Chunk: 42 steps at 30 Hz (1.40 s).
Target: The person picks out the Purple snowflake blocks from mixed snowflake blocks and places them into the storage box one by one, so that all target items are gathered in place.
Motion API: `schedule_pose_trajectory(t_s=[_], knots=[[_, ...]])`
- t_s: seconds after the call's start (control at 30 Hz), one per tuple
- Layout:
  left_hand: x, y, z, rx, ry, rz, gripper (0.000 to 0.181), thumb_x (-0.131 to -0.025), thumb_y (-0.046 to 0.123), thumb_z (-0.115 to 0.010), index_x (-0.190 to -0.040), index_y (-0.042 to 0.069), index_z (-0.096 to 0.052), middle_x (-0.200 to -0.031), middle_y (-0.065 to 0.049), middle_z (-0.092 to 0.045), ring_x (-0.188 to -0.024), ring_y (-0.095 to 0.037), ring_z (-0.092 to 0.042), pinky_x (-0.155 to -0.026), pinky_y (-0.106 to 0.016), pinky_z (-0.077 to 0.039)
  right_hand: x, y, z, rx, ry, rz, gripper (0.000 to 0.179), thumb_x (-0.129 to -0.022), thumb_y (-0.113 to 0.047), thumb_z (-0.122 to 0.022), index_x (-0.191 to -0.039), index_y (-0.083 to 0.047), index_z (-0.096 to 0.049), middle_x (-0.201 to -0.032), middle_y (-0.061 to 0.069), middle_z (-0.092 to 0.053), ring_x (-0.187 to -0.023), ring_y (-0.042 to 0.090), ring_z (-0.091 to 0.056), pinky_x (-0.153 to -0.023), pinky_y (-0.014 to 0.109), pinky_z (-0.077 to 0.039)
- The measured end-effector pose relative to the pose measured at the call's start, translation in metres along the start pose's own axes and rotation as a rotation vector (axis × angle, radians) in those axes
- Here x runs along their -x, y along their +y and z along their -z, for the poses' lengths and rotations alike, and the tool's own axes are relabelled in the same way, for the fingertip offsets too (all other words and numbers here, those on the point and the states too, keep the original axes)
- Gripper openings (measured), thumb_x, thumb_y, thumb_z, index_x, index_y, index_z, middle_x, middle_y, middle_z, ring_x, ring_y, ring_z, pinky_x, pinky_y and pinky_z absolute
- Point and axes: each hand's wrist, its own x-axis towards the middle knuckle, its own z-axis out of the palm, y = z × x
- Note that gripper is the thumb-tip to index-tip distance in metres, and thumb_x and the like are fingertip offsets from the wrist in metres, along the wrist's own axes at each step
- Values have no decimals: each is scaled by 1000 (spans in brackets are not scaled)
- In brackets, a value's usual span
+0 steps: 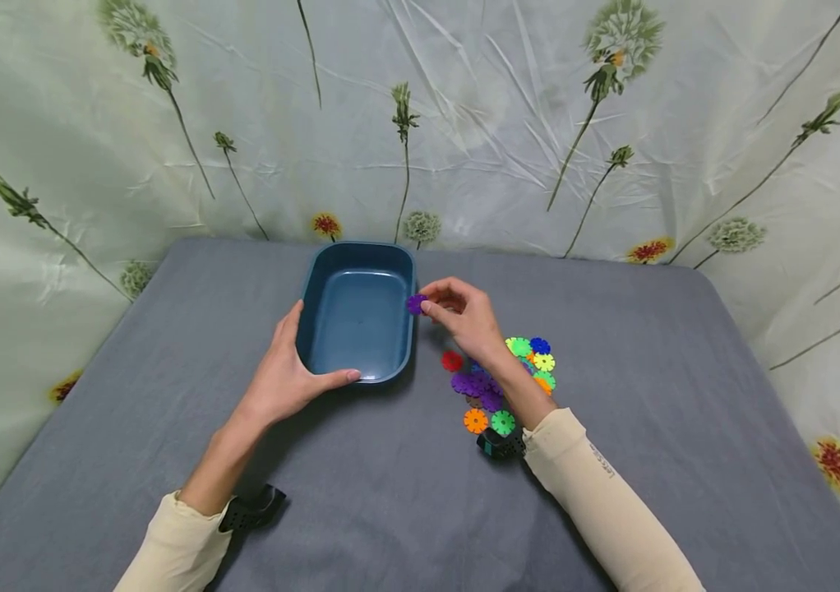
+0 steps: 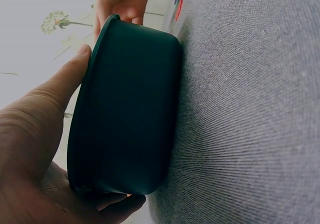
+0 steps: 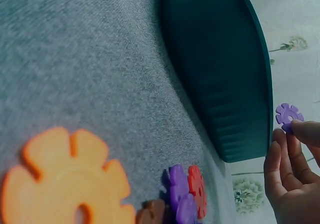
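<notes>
A dark blue plastic tub point(image 1: 363, 321) stands on the grey cloth, nothing visible inside it. My left hand point(image 1: 288, 374) holds it at the near left corner, the thumb along the near rim and the fingers against the left side. Between thumb and fingertips, my right hand point(image 1: 468, 316) pinches a purple snowflake disc point(image 1: 416, 304) at the tub's right rim. The right wrist view shows this purple disc point(image 3: 288, 115) at rim height, its notched edge facing up. Below the right forearm lies a loose pile of snowflake discs point(image 1: 490, 400), partly hidden by the arm.
A red disc point(image 1: 453, 361) lies between the tub and the pile. Orange point(image 1: 475, 421) and green point(image 1: 503, 423) discs lie at its near edge, yellow and blue ones at its far side. Behind the grey-covered table point(image 1: 612, 329) hangs a flower-patterned curtain point(image 1: 494, 123).
</notes>
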Motion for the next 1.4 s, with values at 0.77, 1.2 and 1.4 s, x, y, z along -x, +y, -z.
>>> schedule_pose_trajectory(t_s=[0.77,1.2,1.4], knots=[[0,-1,-3,5,3,27,137,-74,55,-91,-169,14,0,-173,-23,-14,-150,-47,-32,-120,-68,-32,-23,1,-8,25,7,-17,19,-97,-7,-73,-114,1,-72,-106,19,-73,-83,7,-69,-86,44,-61],[2,0,-1,10,1,2,136,-76,55,-90,-169,13,0,-173,-22,-13,-154,-46,-29,-121,-66,-31,-30,3,-12,83,7,0,19,-98,-13,-73,-115,-4,-74,-107,16,-72,-90,17,-65,-75,20,-51],[1,-1,-1,18,5,-1,137,-75,55,-90,-169,14,0,-174,-20,-13,-154,-44,-29,-122,-66,-31,-38,5,-14,79,10,-4,19,-98,-12,-73,-115,-4,-74,-107,17,-72,-91,19,-65,-73,21,-50]])
